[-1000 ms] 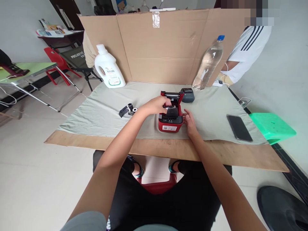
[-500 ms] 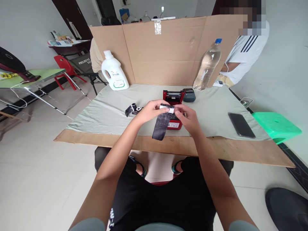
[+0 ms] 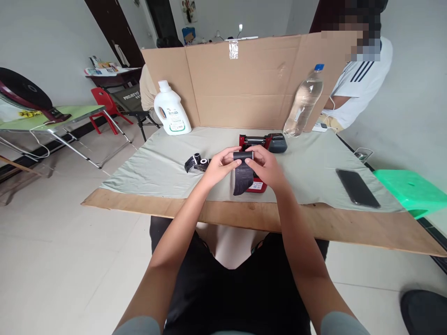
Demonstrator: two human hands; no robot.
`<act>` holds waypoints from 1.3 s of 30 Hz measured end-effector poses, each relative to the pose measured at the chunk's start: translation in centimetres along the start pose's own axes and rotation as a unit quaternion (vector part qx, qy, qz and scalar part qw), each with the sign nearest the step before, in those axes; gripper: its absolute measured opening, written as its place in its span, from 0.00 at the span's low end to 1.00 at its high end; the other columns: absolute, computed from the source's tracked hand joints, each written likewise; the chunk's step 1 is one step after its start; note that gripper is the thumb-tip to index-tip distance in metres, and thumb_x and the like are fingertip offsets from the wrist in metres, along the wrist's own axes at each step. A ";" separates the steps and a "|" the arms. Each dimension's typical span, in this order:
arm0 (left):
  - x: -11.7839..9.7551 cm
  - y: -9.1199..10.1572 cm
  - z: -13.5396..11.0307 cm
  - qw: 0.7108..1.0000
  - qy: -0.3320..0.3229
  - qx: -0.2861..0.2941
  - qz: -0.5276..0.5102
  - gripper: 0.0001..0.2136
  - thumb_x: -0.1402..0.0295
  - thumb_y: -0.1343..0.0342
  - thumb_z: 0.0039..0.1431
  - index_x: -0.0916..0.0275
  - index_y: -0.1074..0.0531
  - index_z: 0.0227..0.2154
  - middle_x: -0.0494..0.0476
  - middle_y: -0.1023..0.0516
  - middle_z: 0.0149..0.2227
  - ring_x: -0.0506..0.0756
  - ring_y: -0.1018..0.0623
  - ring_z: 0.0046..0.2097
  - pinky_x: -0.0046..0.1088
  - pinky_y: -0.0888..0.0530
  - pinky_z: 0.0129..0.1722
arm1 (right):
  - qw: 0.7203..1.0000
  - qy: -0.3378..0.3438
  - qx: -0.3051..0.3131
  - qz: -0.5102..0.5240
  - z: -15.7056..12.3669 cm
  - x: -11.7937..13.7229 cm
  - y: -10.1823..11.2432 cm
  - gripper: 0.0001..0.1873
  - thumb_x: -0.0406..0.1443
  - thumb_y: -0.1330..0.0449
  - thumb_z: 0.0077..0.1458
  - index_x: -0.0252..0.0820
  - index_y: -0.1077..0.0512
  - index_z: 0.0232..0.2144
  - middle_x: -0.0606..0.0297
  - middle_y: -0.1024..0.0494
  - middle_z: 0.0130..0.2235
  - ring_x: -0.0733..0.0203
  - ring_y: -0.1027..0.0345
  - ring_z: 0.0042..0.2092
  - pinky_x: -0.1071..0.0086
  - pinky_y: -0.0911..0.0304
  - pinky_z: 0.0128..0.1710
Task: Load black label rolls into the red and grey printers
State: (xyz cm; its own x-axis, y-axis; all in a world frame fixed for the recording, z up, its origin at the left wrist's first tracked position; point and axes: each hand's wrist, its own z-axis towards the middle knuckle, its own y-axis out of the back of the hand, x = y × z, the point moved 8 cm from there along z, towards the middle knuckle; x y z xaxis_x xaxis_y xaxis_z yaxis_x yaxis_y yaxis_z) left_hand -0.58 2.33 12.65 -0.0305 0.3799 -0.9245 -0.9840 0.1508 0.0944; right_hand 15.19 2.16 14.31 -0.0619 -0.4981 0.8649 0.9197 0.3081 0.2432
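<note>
Soft, even light spreads everywhere, the pale floor [image 3: 45, 265] glowing at left, glints popping off clear tape [image 3: 233, 49] and water bottle [image 3: 304, 104], wide-angle stretch lengthening the forearms [image 3: 174, 242], the red machine [image 3: 264, 185] showing illegible print, and pixel blocks masking a person's head [image 3: 366, 39]!

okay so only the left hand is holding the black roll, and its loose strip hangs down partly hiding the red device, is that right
Not quite: the head view shows both the left hand and the right hand holding the black roll. Its loose strip does hang down, partly hiding the red device.
</note>
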 end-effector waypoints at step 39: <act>1.4 2.6 -5.3 0.975 -0.182 0.033 0.119 0.35 0.59 0.28 0.58 0.48 0.33 0.67 0.63 0.25 0.65 0.51 0.22 0.39 0.27 0.25 0.35 | 0.985 -0.127 0.059 0.097 0.4 -2.0 -4.3 0.25 0.44 0.28 0.54 0.47 0.27 0.52 0.62 0.18 0.43 0.55 0.23 0.45 0.61 0.27 0.42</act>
State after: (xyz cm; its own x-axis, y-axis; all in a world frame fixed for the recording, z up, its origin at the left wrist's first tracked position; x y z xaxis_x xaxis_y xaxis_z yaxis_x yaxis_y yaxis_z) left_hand -4.08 -1.59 9.64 -0.1814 0.7087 -0.6818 -0.9427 0.0721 0.3256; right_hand 11.20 2.13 11.74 0.0021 -0.2064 0.9785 0.8728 0.4780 0.0989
